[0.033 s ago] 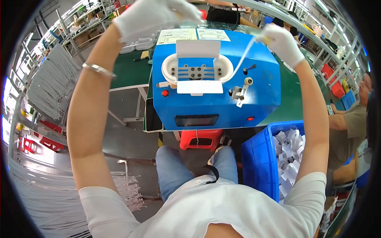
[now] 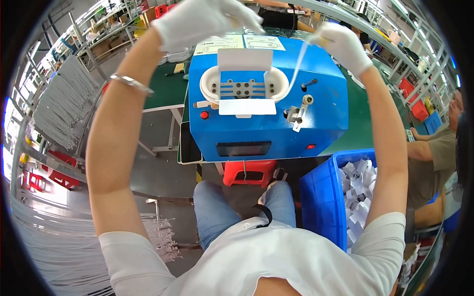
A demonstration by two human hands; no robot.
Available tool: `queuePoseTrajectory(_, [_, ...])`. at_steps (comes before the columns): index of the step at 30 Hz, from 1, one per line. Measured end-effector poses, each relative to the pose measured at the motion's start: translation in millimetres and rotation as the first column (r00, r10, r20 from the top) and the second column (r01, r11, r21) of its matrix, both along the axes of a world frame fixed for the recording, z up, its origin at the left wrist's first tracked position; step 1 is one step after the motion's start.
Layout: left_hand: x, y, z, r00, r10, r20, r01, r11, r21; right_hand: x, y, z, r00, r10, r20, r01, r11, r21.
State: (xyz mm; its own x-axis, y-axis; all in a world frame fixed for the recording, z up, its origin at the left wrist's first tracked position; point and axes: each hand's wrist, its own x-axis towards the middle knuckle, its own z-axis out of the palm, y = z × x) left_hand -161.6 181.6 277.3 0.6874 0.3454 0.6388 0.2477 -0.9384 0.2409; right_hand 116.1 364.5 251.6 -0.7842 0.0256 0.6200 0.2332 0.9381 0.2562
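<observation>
Your white-gloved right hand (image 2: pixel 340 44) pinches a thin white cable (image 2: pixel 298 66) at upper right, above the boxy blue metal winding machine (image 2: pixel 266 113) — your left hand (image 2: pixel 205 19) grips its other end; next, seat it precisely.

A long green workbench (image 2: pixel 165 89) runs across a factory hall with a grey floor (image 2: pixel 158 172), and metal shelving racks (image 2: pixel 94 34) stand at the upper left. A red plastic stool (image 2: pixel 249 172) sits under the bench, beside a blue bin (image 2: pixel 323 202) of white pieces. Bundles of white cables (image 2: pixel 64 103) hang at the left, red crates (image 2: pixel 412 98) line the right, and daylight glows at the left edge.
</observation>
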Motion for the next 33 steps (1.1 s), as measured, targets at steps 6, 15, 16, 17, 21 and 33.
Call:
queuePoseTrajectory(6, [41,11,-15,0.689,0.667,-0.284,-0.7,0.714,-0.019,-97,-4,-5,0.962,0.261,0.077,-0.267,0.961,0.078])
queuePoseTrajectory(15, [10,-82,-6,0.466,0.79,-0.399,-0.884,0.394,-0.252,-55,-122,-3,0.906,0.389,-0.165,-0.389,0.92,0.034])
queuePoseTrajectory(16, [11,-86,-11,0.458,0.796,-0.396,-0.887,0.381,-0.26,-49,-135,-5,0.933,0.35,-0.086,-0.344,0.936,0.073])
queuePoseTrajectory(17, [12,-87,-16,0.469,0.804,-0.366,-0.883,0.421,-0.207,-50,-140,-11,0.957,0.289,-0.031,-0.285,0.954,0.093])
queuePoseTrajectory(21, [18,-88,-22,0.418,0.825,-0.382,-0.908,0.399,-0.131,-58,-138,-30,0.987,0.158,0.024,-0.16,0.972,0.173])
queuePoseTrajectory(33, [47,-76,-81,0.408,0.903,0.134,-0.899,0.372,0.232,-70,-124,-28,0.991,0.076,0.112,-0.043,0.961,-0.274])
